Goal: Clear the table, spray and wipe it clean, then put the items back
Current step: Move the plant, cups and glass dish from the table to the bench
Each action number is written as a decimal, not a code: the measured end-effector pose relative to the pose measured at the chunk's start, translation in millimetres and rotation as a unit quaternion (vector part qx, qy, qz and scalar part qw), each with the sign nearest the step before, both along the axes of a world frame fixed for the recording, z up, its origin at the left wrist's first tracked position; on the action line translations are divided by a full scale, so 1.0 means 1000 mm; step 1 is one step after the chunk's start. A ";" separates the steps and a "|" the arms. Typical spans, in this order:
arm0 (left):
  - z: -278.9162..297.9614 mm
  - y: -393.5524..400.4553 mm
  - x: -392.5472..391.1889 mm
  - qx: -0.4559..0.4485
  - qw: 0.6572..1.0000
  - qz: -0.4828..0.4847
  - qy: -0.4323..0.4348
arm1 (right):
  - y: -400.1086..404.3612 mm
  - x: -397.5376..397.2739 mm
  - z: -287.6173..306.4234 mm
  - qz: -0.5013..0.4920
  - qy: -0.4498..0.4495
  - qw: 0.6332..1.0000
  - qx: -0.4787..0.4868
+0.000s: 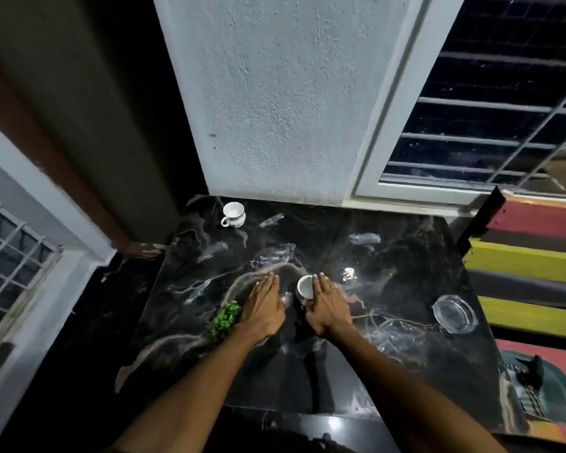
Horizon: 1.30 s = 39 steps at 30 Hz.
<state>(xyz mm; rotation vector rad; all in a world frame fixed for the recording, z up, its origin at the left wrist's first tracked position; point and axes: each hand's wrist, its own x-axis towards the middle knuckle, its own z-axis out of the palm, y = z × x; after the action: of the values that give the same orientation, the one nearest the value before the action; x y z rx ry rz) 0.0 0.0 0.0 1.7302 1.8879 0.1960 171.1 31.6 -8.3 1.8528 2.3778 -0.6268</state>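
Note:
A black marble-patterned table (406, 371) stands against a white wall. Both my hands lie palm-down over its middle with fingers stretched out. My left hand (263, 305) holds nothing; a small green artificial plant (224, 318) sits right beside its wrist, partly hidden by it. My right hand (327, 302) rests against a small white cup (304, 287) that stands between the two hands, on its thumb side; no fingers wrap around the cup. A second white cup with a handle (233, 214) stands at the table's far left corner. A clear glass ashtray (455, 313) sits near the right edge.
A small shiny glint (348, 274) lies just beyond my right hand. A bench with coloured slats (530, 259) runs along the table's right side, with a green basket (543, 390) below it. Barred windows (490, 119) flank the wall. The floor to the left is dark.

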 end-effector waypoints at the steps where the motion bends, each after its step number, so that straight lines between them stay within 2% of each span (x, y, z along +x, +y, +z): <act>1: -0.003 0.001 -0.001 -0.004 1.000 0.002 -0.007 | -0.001 -0.003 -0.002 -0.006 -0.001 1.000 -0.004; 5: -0.009 0.002 -0.001 -0.017 0.997 0.039 -0.062 | -0.004 -0.011 -0.004 -0.060 0.031 0.997 -0.030; 8: -0.009 -0.009 -0.004 0.019 0.992 0.067 -0.105 | -0.005 -0.019 -0.008 -0.118 0.087 0.989 -0.034; 11: -0.002 -0.027 -0.013 0.115 0.974 0.123 -0.149 | -0.007 -0.029 -0.017 -0.174 0.120 0.977 -0.034; 13: 0.005 -0.040 -0.023 0.192 0.951 0.174 -0.167 | -0.005 -0.036 -0.022 -0.205 0.125 0.970 -0.031; 15: 0.010 -0.052 -0.038 0.231 0.931 0.230 -0.167 | 0.001 -0.041 -0.026 -0.233 0.123 0.964 -0.030; 19: -0.002 -0.078 -0.072 0.183 0.903 0.312 -0.230 | 0.016 -0.043 -0.034 -0.262 0.118 0.957 -0.034; 24: -0.032 -0.105 -0.089 0.066 0.884 0.311 -0.344 | 0.025 -0.038 -0.038 -0.288 0.145 0.946 -0.039; 28: -0.046 -0.111 -0.083 0.036 0.921 0.273 -0.274 | 0.016 -0.036 -0.035 -0.294 0.177 0.939 -0.010; 35: -0.053 -0.089 -0.063 0.060 0.902 0.350 -0.245 | -0.013 -0.031 -0.029 -0.264 0.184 0.947 -0.002; 39: -0.050 -0.073 -0.050 0.062 0.905 0.359 -0.220 | -0.026 -0.018 -0.026 -0.256 0.193 0.947 -0.013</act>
<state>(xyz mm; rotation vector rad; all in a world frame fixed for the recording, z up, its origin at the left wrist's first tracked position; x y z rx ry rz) -50.1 -72.8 -49.5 0.8654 2.0854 0.9196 153.2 5.9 -34.4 2.5595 2.0418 -1.1490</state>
